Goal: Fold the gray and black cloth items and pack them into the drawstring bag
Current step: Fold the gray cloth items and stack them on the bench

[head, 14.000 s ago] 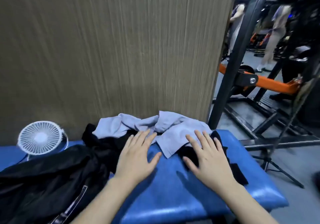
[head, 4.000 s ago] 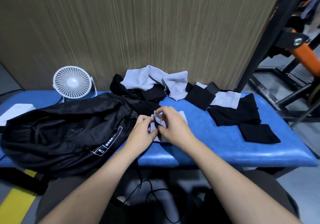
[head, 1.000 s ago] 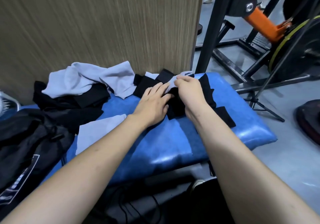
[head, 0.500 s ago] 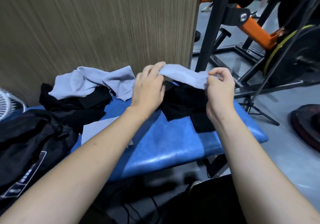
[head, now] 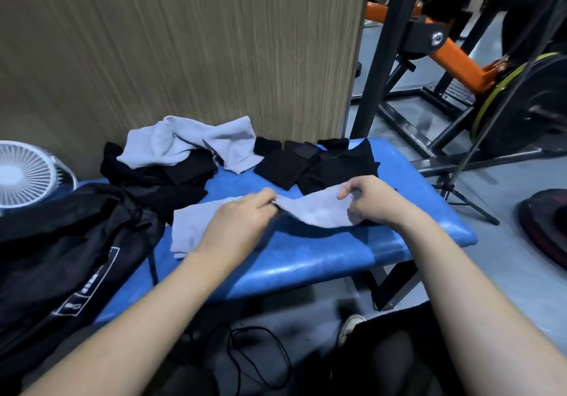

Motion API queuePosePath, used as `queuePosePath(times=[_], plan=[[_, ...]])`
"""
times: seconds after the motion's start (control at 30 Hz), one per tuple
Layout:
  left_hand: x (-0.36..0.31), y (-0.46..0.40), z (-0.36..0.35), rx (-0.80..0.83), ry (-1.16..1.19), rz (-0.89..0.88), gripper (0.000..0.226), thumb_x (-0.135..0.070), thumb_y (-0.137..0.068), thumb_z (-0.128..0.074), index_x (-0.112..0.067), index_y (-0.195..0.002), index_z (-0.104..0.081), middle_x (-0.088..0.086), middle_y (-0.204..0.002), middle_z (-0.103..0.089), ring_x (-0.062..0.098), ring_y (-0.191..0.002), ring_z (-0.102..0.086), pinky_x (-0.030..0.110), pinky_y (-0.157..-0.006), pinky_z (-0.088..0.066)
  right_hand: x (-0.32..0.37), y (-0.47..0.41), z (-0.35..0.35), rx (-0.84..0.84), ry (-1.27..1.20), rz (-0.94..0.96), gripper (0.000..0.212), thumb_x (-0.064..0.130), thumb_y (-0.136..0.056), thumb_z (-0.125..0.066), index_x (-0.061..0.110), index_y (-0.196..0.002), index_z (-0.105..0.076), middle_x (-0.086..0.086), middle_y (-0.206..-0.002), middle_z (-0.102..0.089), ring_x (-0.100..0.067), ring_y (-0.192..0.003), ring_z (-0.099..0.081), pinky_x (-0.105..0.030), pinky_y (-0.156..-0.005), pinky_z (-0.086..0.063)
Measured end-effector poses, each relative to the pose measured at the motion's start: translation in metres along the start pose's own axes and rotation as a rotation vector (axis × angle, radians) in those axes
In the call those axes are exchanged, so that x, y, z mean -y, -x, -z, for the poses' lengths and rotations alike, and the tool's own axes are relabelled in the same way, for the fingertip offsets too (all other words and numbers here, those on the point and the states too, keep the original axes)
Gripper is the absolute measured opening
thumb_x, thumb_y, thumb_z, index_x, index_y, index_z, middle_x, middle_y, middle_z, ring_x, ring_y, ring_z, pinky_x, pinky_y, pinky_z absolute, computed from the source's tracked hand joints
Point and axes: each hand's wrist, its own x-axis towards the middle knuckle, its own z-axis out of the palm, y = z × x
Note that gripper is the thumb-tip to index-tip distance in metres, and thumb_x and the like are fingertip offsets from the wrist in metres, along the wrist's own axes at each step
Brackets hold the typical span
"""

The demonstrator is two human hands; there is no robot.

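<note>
Gray cloth [head: 319, 210] lowered from chest height to blue worktop [head: 306, 254]; left hand [head: 236, 223] and right hand [head: 377, 202] each pinched one end. Folded gray piece [head: 190, 230] lay beside it; black pieces [head: 306, 165], gray heap [head: 190, 141] unfolded; drawstring bag [head: 61, 242] unpacked.
</note>
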Motion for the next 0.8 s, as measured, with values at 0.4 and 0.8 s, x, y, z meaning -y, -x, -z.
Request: queuePosePath(times=[0.4, 0.8], plan=[[0.005, 0.043, -0.004, 0.173, 0.271, 0.129, 0.027, -0.009, -0.073, -0.038, -0.031, -0.082, -0.025, -0.003, -0.100, -0.060, 0.026, -0.091, -0.057, 0.038, -0.076, -0.046, -0.006, 0.008, -0.002, -0.112, 0.078, 0.040, 0.024, 0.004, -0.079, -0.061, 0.025, -0.090, -0.060, 0.000, -0.072, -0.049, -0.020, -0.060, -0.046, -0.029, -0.053, -0.039], [0.005, 0.039, -0.024, 0.259, 0.068, 0.220, 0.052, -0.061, -0.080, -0.048, -0.027, -0.116, -0.065, -0.003, -0.128, -0.059, 0.021, -0.124, -0.050, 0.037, -0.112, -0.012, 0.039, 0.036, -0.020, -0.054, -0.238, 0.198, 0.028, -0.003, -0.086, -0.047, 0.018, -0.096, -0.063, -0.009, -0.072, -0.041, -0.019, -0.052, -0.034, -0.026, -0.040, -0.030]])
